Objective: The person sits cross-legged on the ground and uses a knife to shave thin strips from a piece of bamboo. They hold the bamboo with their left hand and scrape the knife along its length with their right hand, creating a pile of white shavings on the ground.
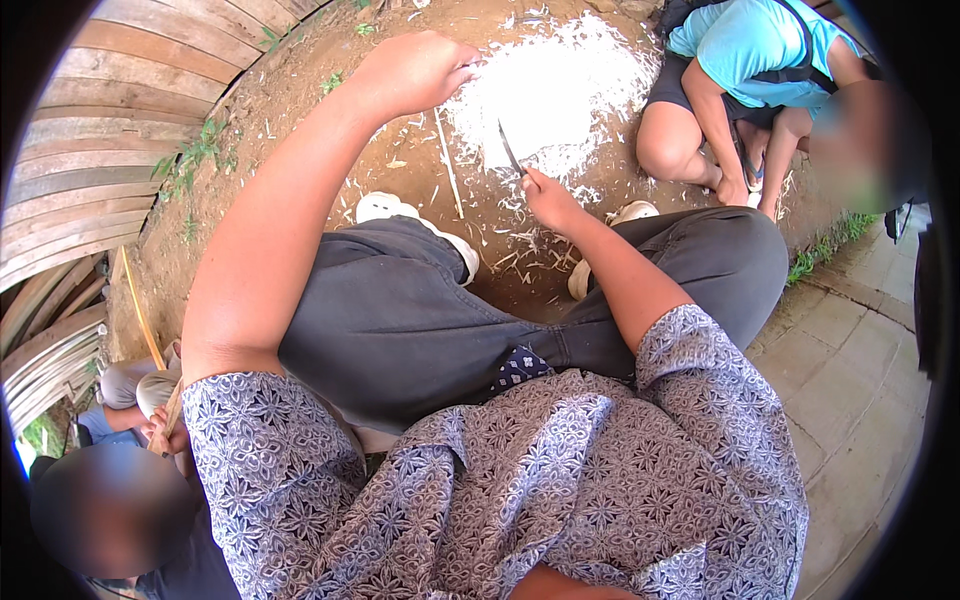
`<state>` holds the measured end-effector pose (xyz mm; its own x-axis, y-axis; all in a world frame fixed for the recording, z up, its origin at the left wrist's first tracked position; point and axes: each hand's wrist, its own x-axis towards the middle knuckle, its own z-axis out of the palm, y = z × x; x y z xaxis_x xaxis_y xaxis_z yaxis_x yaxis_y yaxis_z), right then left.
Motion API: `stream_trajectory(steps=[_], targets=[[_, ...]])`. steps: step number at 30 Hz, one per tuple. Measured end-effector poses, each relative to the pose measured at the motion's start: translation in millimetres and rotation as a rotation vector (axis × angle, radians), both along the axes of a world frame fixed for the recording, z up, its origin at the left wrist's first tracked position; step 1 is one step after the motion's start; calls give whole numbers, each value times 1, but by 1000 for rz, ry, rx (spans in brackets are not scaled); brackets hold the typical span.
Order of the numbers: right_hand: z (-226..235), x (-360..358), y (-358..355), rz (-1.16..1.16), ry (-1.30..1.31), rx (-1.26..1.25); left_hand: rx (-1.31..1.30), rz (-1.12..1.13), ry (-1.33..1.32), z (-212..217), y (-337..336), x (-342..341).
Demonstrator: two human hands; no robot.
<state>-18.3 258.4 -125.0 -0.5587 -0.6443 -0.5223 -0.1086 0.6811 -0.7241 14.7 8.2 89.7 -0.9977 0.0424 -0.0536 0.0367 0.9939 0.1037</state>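
The right hand grips a knife, its dark blade over the near edge of bright white shavings. Farther off, the left hand is curled by their left side; I can't tell what it holds. Around them lies brown dirt, with a plank wall left, paving right, and a person in turquoise sitting far right.

Outdoor yard: dirt ground, wooden planks, paving
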Motion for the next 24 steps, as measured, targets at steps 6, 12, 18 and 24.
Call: stream_trajectory(steps=[6,12,18,24], targets=[[53,-6,-21,-190,-38,-161,43,-14,14,0,1,6],[76,-10,-27,-324,48,-465,81,39,15,0,-7,6],[51,-7,-16,-139,-14,-137,85,30,-4,-6,-6,3],[90,0,-22,-248,191,-600,112,35,4,-11,-3,2]])
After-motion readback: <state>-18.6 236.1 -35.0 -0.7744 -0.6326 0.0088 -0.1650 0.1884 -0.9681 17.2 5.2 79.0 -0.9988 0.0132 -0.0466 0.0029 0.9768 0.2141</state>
